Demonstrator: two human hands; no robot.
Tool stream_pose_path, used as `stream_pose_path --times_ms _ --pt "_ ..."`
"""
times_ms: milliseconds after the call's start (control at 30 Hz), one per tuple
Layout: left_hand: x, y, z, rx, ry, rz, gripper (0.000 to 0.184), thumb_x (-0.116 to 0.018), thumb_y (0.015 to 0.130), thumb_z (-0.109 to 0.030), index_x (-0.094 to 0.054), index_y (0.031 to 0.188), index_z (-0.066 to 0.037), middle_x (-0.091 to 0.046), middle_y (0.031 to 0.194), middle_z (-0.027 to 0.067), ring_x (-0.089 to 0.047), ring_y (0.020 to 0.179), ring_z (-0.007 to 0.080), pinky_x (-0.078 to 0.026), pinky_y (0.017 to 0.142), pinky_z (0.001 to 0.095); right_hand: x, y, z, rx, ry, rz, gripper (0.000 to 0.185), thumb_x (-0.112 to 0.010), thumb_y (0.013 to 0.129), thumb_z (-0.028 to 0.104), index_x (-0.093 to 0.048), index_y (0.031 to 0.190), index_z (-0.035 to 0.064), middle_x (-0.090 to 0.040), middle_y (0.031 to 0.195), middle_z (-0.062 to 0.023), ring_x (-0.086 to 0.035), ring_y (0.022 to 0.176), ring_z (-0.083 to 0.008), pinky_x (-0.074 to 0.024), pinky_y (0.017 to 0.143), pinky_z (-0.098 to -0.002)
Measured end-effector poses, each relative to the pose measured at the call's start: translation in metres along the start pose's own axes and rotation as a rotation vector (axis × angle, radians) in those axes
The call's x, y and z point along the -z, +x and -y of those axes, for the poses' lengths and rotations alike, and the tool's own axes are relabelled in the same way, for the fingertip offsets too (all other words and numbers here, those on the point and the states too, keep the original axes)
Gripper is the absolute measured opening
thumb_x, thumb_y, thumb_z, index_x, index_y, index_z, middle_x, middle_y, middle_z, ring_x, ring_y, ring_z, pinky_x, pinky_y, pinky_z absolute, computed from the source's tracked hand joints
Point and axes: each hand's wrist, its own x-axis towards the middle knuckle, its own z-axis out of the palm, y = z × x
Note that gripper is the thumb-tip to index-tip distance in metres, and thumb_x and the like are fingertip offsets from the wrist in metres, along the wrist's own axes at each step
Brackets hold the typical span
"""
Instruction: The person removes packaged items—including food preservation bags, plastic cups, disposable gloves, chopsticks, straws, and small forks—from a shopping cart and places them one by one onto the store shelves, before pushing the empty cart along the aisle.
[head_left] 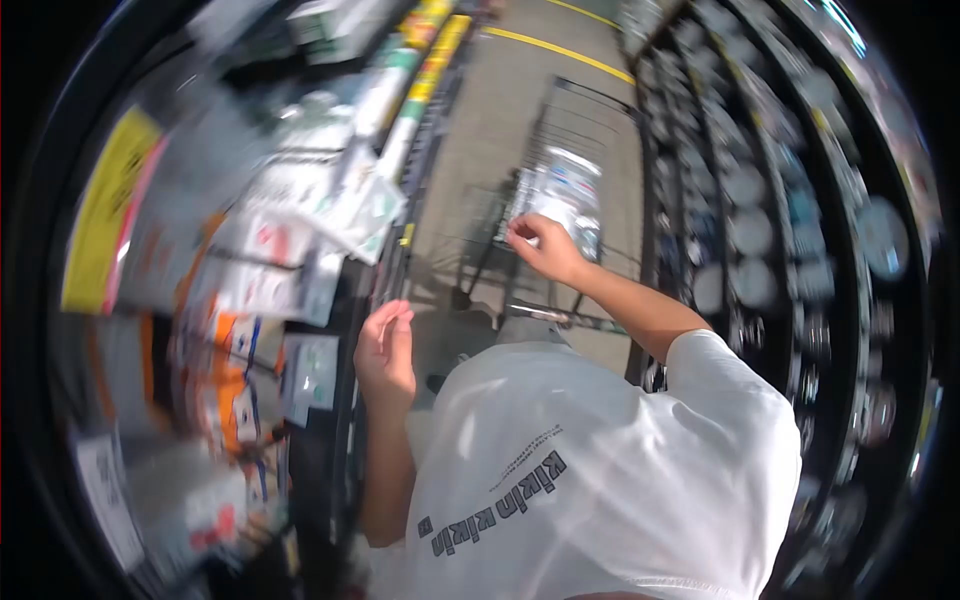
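My left hand (387,352) is raised beside the edge of the left shelf, its fingers slightly bent and the thumb apart, with nothing in it. My right hand (545,248) hovers above the near end of a wire shopping cart (590,103). Its fingers curl in toward the thumb, and no object shows between them. Beyond that hand, inside the cart, lie clear plastic packages (572,182) with blue and red print, partly covered by the hand. The cart's handle bar (540,313) runs just in front of my body.
At left, a shelf holds bagged goods, orange packs (240,390) and a yellow price sign (112,210), blurred. At right, tall racks carry several stacks of clear round containers (750,230). Grey floor (505,70) with yellow lines stretches ahead between them.
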Motion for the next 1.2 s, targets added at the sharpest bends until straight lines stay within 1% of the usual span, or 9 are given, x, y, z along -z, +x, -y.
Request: stream_pose_path --times_ms 300,467,633,767,867,900,967,1033,1200 --pt "-0.110 0.035 0.081 0.023 0.279 0.456 0.021 -0.060 0.092 -0.009 -0.064 0.110 0.000 -0.067 0.106 0.0124 -0.065 0.097 0.0227 -0.049 0.088 0.0308 0.074 -0.191 -0.085 -0.539 -0.282 -0.117 0.017 -0.066 0.086 0.018 -0.070 0.089 0.0016 -0.069 0.082 -0.0164 -0.067 0.076 -0.0342 -0.0521 0.065 -0.0398" --pt "-0.177 0.041 0.099 -0.331 0.609 0.493 0.017 -0.062 0.084 -0.005 -0.065 0.102 -0.003 -0.064 0.107 0.0128 -0.059 0.104 0.0321 -0.046 0.091 0.0386 0.098 -0.150 -0.112 -0.514 0.220 -0.191 0.024 -0.069 0.087 0.025 -0.070 0.086 0.0007 -0.065 0.067 -0.0102 -0.057 0.058 -0.0138 -0.0460 0.056 -0.0299" --pt "-0.223 0.032 0.117 -0.439 1.047 0.388 0.029 -0.067 0.079 -0.017 -0.063 0.106 -0.009 -0.063 0.112 0.0073 -0.058 0.106 0.0284 -0.034 0.105 0.0532 0.135 -0.045 -0.266 -0.397 0.149 -0.293 0.031 -0.070 0.086 0.030 -0.070 0.090 -0.0002 -0.068 0.077 -0.0095 -0.061 0.064 -0.0159 -0.0503 0.060 -0.0316" --pt "-0.239 0.037 0.106 -0.365 1.227 0.396 0.027 -0.071 0.077 -0.023 -0.066 0.100 -0.010 -0.064 0.109 0.0046 -0.057 0.109 0.0251 -0.036 0.104 0.0484 0.131 0.051 -0.450 -0.793 -0.003 -0.217 0.098 -0.077 0.075 0.051 -0.039 0.135 -0.0164 -0.059 0.120 -0.0287 -0.062 0.104 -0.0324 -0.0499 0.089 -0.0394" --pt "-0.252 0.045 0.105 -0.280 1.292 0.429 0.030 -0.074 0.072 -0.025 -0.067 0.098 -0.011 -0.064 0.109 0.0032 -0.056 0.109 0.0238 -0.036 0.104 0.0477 0.107 0.093 -0.555 -1.034 0.133 -0.406 0.113 -0.079 0.066 0.062 -0.041 0.131 -0.0214 -0.057 0.124 -0.0300 -0.058 0.112 -0.0354 -0.0450 0.096 -0.0423" --pt "-0.258 0.050 0.102 -0.238 1.317 0.477 0.032 -0.075 0.071 -0.025 -0.067 0.099 -0.012 -0.064 0.109 0.0027 -0.057 0.109 0.0231 -0.036 0.104 0.0476 0.106 0.098 -0.597 -1.022 0.159 -0.359 0.113 -0.079 0.066 0.062 -0.041 0.131 -0.0214 -0.057 0.124 -0.0300 -0.058 0.112 -0.0354 -0.0450 0.096 -0.0423" --pt "-0.262 0.059 0.100 -0.145 1.384 0.468 0.032 -0.076 0.070 -0.026 -0.067 0.098 -0.013 -0.064 0.110 0.0021 -0.057 0.108 0.0227 -0.036 0.105 0.0461 0.087 0.098 -0.674 -0.323 0.209 -0.013 0.062 -0.056 0.094 0.050 -0.052 0.138 0.0067 -0.060 0.126 -0.0176 -0.058 0.115 -0.0210 -0.0417 0.102 -0.0348" --pt "-0.269 0.059 0.102 -0.159 1.327 0.460 0.031 -0.075 0.071 -0.028 -0.066 0.098 -0.014 -0.064 0.110 0.0017 -0.057 0.110 0.0227 -0.035 0.106 0.0444 0.075 0.121 -0.667 -0.753 0.987 -0.153 0.050 -0.064 0.093 0.031 -0.058 0.129 -0.0021 -0.063 0.124 -0.0130 -0.060 0.113 -0.0196 -0.0455 0.099 -0.0338" --pt "-0.274 0.063 0.105 -0.165 1.292 0.444 0.028 -0.071 0.076 -0.028 -0.066 0.098 -0.012 -0.062 0.109 0.0045 -0.056 0.111 0.0227 -0.034 0.107 0.0439 0.123 0.156 -0.598 -1.081 1.062 0.146 0.057 -0.063 0.092 0.033 -0.047 0.138 0.0041 -0.059 0.128 -0.0131 -0.058 0.117 -0.0223 -0.0482 0.098 -0.0353"
